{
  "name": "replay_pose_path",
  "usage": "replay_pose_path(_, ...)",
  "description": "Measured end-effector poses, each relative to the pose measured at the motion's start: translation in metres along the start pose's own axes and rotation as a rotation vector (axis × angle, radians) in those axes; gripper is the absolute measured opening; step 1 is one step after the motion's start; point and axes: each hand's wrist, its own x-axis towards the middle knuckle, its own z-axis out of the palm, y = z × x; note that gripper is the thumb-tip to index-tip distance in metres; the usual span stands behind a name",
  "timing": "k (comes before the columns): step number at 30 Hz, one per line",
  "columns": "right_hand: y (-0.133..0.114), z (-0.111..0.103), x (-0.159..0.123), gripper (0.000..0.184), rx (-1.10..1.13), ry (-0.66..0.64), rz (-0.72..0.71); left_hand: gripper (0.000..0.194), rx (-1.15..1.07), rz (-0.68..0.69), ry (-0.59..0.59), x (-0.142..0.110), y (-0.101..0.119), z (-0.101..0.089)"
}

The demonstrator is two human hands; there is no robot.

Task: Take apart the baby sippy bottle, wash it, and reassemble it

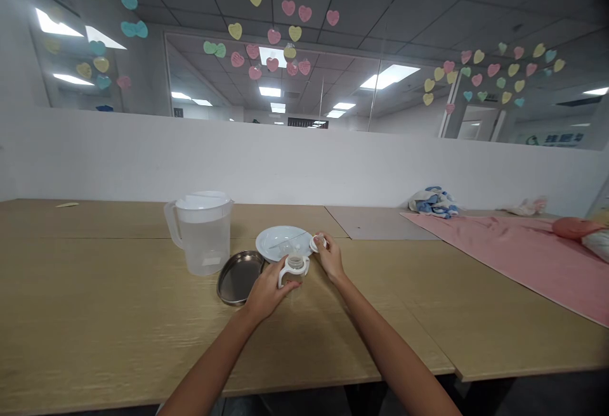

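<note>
Head view: on the wooden table (85, 289), leftmost, stands a clear plastic jug (202, 241), with a dark metal tray (239, 278) lying just beside it. The left hand (267, 290) is closed around a white-handled baby bottle (294, 271), which sits just in front of a white plate (280, 241). The right hand (329, 257) pinches a small white ring (318, 242) at the plate's right edge. Farther right lies a pink cloth (495, 241).
</note>
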Motion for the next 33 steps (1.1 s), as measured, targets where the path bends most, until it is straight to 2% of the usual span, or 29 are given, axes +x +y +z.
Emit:
replay_pose_path(14,-0.005,-0.001,-0.002,0.035,-0.035,0.017,-0.056,0.062,-0.009,-0.004,-0.003,-0.001,0.001,0.000)
replay_pose_path(25,-0.017,0.003,-0.007,0.045,-0.046,0.036,0.075,0.062,-0.010,-0.006,-0.004,-0.001,0.001,-0.001)
replay_pose_path(28,-0.014,0.006,-0.008,0.044,-0.060,0.016,0.120,0.063,-0.017,0.010,0.004,-0.001,0.000,0.000)
replay_pose_path(33,-0.005,0.010,-0.009,0.043,-0.044,0.076,0.119,0.062,-0.026,-0.004,0.007,-0.001,-0.001,0.000)
